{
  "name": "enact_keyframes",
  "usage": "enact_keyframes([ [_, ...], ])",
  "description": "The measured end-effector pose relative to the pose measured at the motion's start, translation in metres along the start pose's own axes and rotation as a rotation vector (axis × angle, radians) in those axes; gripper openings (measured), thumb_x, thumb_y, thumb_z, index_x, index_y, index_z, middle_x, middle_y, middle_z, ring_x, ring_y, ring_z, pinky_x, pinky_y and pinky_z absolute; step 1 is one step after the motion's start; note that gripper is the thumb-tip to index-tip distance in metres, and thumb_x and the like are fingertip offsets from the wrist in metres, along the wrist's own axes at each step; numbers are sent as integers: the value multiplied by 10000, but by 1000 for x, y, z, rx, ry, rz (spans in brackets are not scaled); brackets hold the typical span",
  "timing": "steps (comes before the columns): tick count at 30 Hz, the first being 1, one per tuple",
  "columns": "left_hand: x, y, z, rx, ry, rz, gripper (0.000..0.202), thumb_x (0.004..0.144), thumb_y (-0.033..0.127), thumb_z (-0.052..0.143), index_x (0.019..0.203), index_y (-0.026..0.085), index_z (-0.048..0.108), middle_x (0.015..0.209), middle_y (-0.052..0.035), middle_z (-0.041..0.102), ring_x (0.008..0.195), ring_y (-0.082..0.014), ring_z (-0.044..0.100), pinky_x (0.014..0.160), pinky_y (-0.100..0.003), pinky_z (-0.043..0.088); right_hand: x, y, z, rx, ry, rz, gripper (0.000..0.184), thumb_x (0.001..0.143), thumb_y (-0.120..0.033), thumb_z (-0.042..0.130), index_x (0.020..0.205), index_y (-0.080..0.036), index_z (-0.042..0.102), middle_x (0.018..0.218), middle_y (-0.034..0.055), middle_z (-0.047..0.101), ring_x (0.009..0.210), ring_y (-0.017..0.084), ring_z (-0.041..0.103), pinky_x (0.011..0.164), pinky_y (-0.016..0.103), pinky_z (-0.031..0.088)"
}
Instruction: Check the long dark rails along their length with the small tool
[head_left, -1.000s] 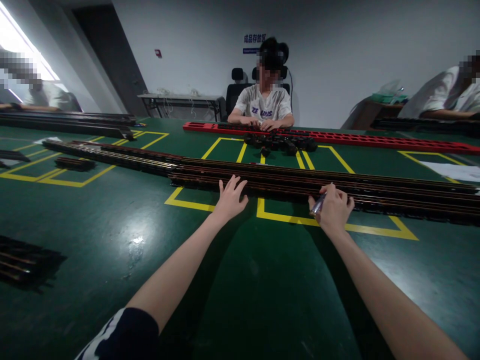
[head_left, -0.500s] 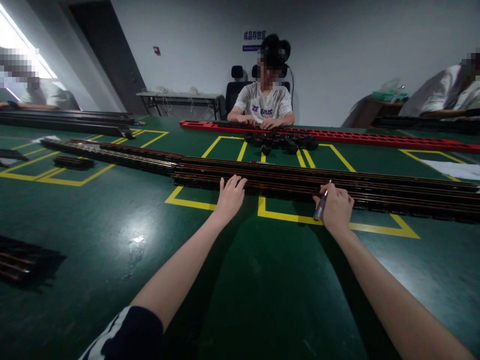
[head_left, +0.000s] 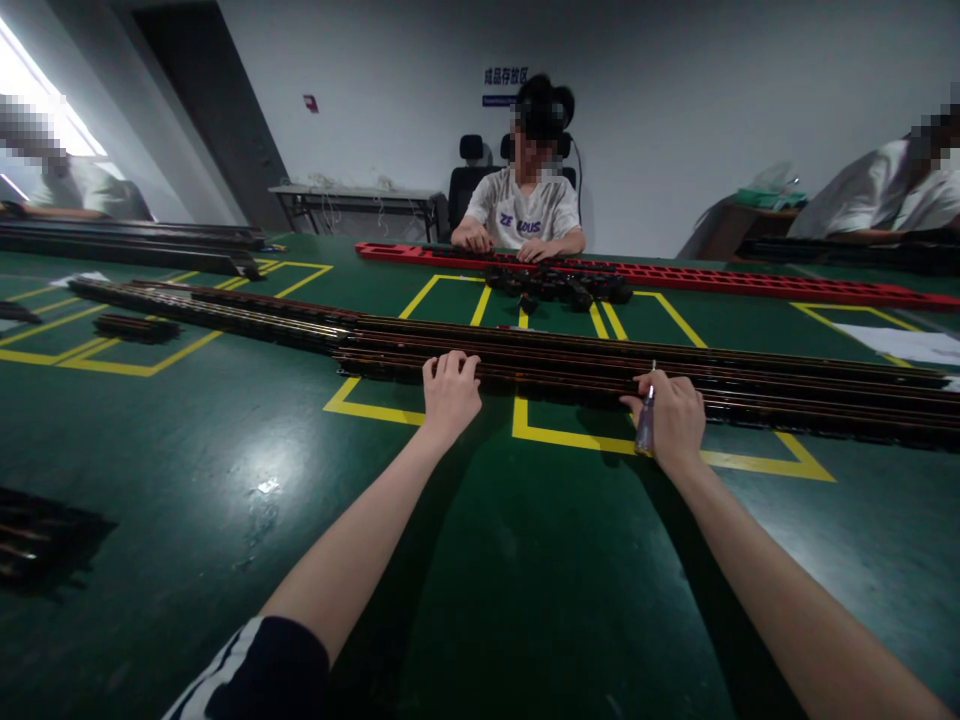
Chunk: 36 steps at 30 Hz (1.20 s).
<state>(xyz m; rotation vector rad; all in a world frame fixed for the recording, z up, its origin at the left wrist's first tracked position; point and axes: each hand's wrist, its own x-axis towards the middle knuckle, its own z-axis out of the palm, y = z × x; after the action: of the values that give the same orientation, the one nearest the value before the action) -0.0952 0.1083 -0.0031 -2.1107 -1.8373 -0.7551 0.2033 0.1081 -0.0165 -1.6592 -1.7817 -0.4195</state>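
Several long dark rails (head_left: 787,385) with copper-coloured strips lie across the green table (head_left: 480,560). My left hand (head_left: 450,390) rests on the nearest rail with its fingers curled over the rail's front edge. My right hand (head_left: 671,420) is closed around a small screwdriver (head_left: 646,425) with a clear handle, its metal tip pointing up at the rail. Both hands reach out over the yellow floor-tape boxes (head_left: 570,440) marked on the table.
A person (head_left: 525,205) sits opposite, hands at a long red rail (head_left: 675,275) and a heap of black parts (head_left: 559,287). More rails (head_left: 135,245) lie at the far left, short pieces (head_left: 30,535) at the near left. Other people sit at both sides. Paper (head_left: 900,342) lies at right.
My left hand's fingers, spread a second ago, have curled onto the rail's edge. My right hand has turned the screwdriver more upright against the rail.
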Motion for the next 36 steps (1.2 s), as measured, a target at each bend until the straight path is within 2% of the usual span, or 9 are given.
enact_keyframes([
  [6,0,-1,2,36,41,-49,286,838,153,498,1104,204,593,1140,-91,604,1104,-261,521,978,-444,336,2,1,8,29,46,-50,154,816,-310,570,728,-220,481,703,42,578,816,240,471,732,362,323],
  [14,1,0,1,10,32,-93,287,846,168,509,1113,240,585,1211,-71,593,1168,-253,492,995,-454,356,0,-1,7,-23,67,-77,166,842,-312,558,735,-219,472,692,32,575,802,232,459,726,360,298],
  [20,1,1,1,-15,17,-216,348,826,210,572,1171,246,551,1325,-87,519,1300,-318,368,1043,-622,317,0,0,8,-53,67,-55,172,859,-344,531,752,-220,481,688,36,563,786,233,432,707,350,273],
  [25,2,-1,2,-78,-26,-252,368,832,211,579,1197,231,537,1363,-103,477,1336,-342,321,1029,-667,331,0,0,8,-86,44,-53,163,853,-338,550,760,-217,494,656,37,541,778,233,413,698,342,257],
  [31,3,-3,3,-105,-14,-210,324,844,197,566,1168,193,567,1310,-113,523,1310,-317,364,1045,-555,378,0,-1,7,-128,45,-60,167,861,-342,552,775,-211,493,692,50,575,785,233,412,698,332,234],
  [36,2,-5,5,-89,5,-191,283,842,217,575,1125,211,588,1214,-94,581,1251,-303,422,1007,-484,421,-1,-5,5,-160,50,-49,191,891,-374,512,798,-210,484,773,65,618,807,243,456,694,323,238],
])
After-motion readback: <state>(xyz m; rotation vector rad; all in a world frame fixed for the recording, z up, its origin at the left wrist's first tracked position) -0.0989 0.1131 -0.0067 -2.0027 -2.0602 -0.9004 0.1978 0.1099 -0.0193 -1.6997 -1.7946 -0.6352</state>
